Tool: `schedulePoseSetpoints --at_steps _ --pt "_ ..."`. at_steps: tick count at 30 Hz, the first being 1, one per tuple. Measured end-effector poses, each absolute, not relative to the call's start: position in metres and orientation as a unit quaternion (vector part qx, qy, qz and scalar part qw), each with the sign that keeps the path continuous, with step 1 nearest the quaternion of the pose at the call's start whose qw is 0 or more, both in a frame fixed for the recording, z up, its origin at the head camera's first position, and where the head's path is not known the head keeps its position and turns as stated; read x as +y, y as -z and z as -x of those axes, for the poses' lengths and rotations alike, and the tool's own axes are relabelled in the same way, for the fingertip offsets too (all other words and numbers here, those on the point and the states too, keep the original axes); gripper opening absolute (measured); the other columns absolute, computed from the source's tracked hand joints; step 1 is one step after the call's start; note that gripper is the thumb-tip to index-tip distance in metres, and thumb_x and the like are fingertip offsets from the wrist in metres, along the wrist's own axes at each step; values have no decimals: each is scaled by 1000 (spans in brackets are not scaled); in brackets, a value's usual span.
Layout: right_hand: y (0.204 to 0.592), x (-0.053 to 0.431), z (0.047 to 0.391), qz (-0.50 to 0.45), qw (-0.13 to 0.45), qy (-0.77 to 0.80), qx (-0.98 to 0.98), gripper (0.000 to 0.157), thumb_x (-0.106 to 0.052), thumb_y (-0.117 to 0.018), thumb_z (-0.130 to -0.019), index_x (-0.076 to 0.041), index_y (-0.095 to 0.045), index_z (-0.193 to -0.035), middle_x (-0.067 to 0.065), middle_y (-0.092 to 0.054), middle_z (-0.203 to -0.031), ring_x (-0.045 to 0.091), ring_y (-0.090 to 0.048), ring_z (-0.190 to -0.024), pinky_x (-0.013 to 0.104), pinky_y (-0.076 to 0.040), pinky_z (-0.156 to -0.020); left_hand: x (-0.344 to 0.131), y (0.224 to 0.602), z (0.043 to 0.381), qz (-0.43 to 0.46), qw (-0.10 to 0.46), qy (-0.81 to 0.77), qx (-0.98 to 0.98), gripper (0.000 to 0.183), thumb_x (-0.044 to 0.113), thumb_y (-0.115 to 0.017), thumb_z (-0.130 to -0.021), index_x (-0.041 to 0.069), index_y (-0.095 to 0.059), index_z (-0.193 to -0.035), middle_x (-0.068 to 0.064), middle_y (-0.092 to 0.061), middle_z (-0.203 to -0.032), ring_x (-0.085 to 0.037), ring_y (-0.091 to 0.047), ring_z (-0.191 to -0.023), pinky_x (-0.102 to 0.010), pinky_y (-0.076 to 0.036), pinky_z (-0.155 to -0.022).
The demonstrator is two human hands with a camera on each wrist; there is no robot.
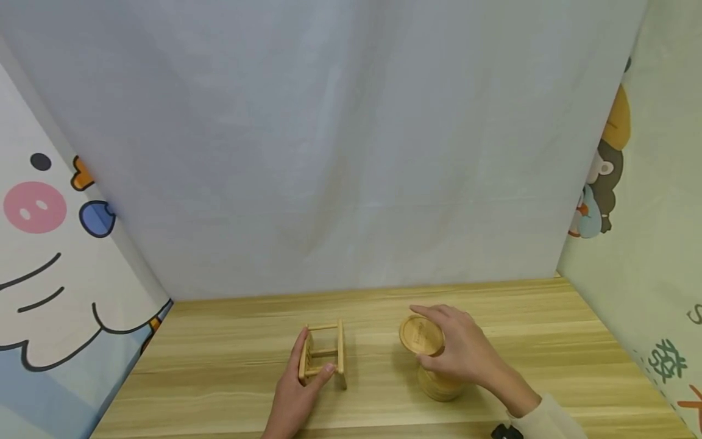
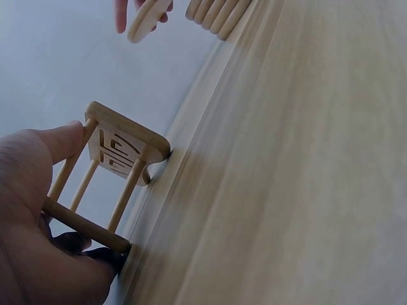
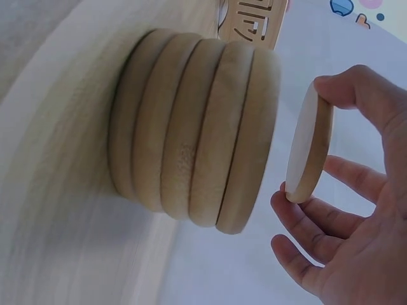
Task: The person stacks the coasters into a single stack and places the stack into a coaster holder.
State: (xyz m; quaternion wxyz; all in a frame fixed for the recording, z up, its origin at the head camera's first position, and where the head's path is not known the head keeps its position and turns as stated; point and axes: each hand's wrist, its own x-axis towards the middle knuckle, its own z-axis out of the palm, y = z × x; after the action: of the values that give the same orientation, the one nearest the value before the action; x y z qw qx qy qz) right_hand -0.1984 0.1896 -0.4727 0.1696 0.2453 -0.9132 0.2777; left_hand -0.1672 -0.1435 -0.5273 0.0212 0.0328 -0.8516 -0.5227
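Observation:
My left hand [image 1: 293, 393] grips a small wooden coaster rack [image 1: 341, 356], which stands on the table. Slatless round bars join its two end panels, and one panel [image 2: 124, 143] has cut-out shapes in the left wrist view. With thumb and fingertips, my right hand [image 1: 463, 347] pinches a round wooden coaster [image 1: 421, 334] by its edge. Under it is a stack of several wooden coasters [image 3: 194, 133]. In the right wrist view a gap separates the held coaster [image 3: 313, 149] from the top of the stack. Nothing lies between the rack's bars.
The wood-grain table [image 1: 219, 372] carries both rack and stack. A pale grey curtain [image 1: 351, 152] rises behind its far edge. Printed cloths hang at the left [image 1: 38, 292] and right [image 1: 631, 274]. A dark object [image 1: 506, 431] shows by the right sleeve [image 1: 548, 421].

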Motion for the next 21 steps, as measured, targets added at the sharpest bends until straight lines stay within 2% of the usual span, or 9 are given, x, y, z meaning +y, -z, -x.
schedulePoseSetpoints --at_steps 5,21 --pt "475 194 194 -243 175 -274 -914 78 -21 -95 -74 -14 -71 -149 4 -75 -129 32 -71 -117 61 -54 -101 -143 527 166 -30 21 524 -851 94 50 -78 -104 29 -26 -179 -26 -32 -178 -61 -37 -156 -82 -41 -113" --pt "477 208 177 -231 177 -278 -915 78 -24 -94 -75 -15 -71 -149 1 -75 -126 30 -71 -115 64 -54 -98 -143 526 166 -30 17 525 -851 95 51 -78 -103 30 -24 -179 -25 -31 -179 -62 -36 -156 -82 -40 -113"
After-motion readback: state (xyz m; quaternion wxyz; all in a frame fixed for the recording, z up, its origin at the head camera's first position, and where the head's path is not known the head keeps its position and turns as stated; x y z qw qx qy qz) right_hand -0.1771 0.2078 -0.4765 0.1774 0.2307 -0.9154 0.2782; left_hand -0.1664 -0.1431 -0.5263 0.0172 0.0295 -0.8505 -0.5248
